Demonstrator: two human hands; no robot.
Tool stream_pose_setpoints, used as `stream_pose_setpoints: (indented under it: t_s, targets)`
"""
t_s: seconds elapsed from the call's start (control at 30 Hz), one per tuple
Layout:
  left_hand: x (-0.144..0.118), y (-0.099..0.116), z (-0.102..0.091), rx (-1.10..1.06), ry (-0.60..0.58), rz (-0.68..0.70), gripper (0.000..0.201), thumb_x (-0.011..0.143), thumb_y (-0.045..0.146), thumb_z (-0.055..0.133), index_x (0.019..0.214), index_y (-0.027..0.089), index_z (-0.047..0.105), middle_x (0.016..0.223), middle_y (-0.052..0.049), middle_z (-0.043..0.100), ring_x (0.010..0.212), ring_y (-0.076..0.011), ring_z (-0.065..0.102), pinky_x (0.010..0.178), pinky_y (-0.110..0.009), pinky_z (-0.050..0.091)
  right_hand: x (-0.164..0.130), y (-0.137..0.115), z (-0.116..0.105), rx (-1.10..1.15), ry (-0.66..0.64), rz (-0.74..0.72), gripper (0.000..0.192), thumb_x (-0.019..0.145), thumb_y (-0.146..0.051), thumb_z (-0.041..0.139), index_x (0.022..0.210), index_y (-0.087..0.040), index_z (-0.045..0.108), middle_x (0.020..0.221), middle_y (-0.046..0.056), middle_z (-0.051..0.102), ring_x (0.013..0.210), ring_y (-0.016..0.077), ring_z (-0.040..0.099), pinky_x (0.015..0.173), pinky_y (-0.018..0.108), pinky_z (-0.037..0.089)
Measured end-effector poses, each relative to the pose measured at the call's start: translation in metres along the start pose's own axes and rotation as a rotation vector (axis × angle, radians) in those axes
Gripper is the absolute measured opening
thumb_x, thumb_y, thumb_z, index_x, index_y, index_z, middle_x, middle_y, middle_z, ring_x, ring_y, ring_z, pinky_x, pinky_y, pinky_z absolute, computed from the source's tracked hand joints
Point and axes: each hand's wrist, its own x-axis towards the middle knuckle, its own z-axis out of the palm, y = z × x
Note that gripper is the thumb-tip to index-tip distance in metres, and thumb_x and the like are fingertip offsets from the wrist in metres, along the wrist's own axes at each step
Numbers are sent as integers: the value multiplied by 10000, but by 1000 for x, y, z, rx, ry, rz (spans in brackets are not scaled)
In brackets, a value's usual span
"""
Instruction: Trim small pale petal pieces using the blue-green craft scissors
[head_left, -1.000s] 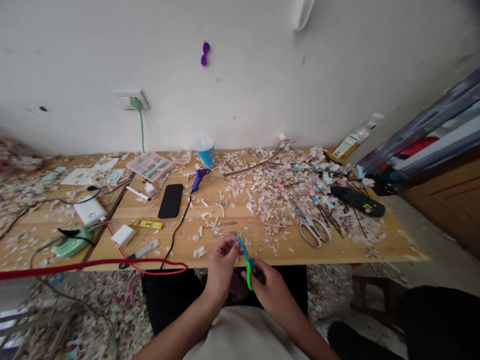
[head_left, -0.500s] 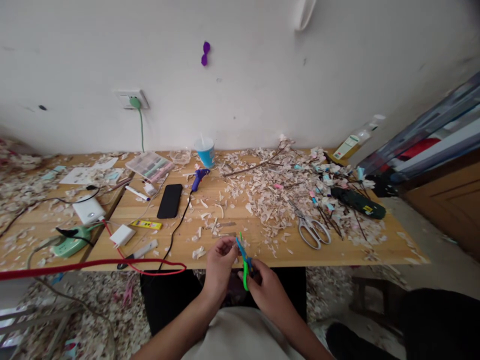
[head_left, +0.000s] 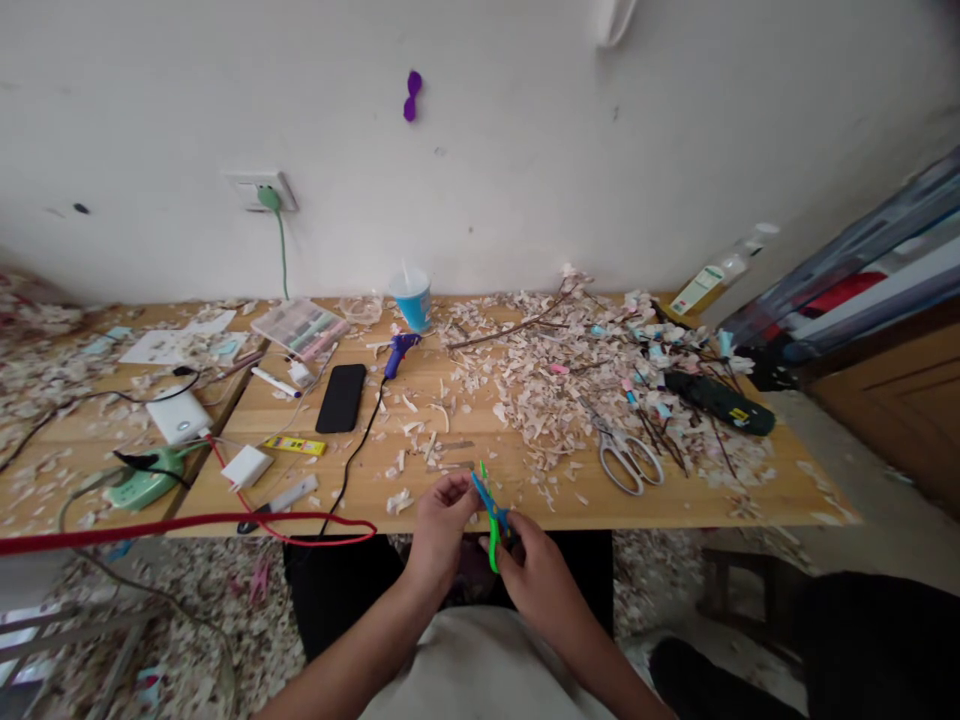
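Observation:
My right hand [head_left: 534,566] grips small green and blue scissors [head_left: 489,508] just off the front edge of the wooden table [head_left: 772,492]. The blades point up and away from me, slightly parted. My left hand [head_left: 439,528] pinches a small pale scrap at the blade tips; the scrap is too small to make out. Both hands are close together above my lap.
Pale shavings and twigs cover the table's right half [head_left: 570,380]. Silver scissors [head_left: 626,455] and a dark green tool [head_left: 718,400] lie there. A black phone [head_left: 341,397], blue glue gun [head_left: 400,352], blue cup [head_left: 412,298], chargers and a red cable [head_left: 187,525] lie to the left.
Both hands stay together at the table's front edge; the scissors have shifted only slightly. The camera has tipped a little.

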Motion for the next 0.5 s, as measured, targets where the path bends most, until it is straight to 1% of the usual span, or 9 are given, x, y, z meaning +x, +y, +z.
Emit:
stream_pose_setpoints:
  t_s: [0.1,0.3,0.4,0.5]
  targets:
    - [1,-2,-1,-37,-11,-20,179,624,256,790,749,157,708,696,-5,688,628,-111,594,657,-226,474,0,5,2,-53,26,-19,229,811,-214,503,1012,-177,608,964,93,653,902,234,609,811,338,470]
    - [1,-2,-3,-29,-29,-17,181,621,244,793,749,151,706,685,0,681,623,-106,600,658,-222,479,-1,3,0,-109,4,-39,256,818,-203,470,1043,-145,578,972,112,622,896,239,590,826,364,466]
    - [0,0,-3,-34,-30,-22,176,624,246,799,738,146,708,661,5,672,597,-96,585,626,-208,468,-1,2,0,-100,-3,-37,271,816,-190,454,1053,-134,572,992,124,614,924,246,582,852,378,459]
    - [0,-1,-5,-52,-43,-25,168,641,249,796,748,149,714,684,-1,681,612,-99,591,639,-211,470,0,3,1,-91,1,-40,291,814,-195,455,1071,-119,566,1013,136,611,922,246,582,855,382,461]
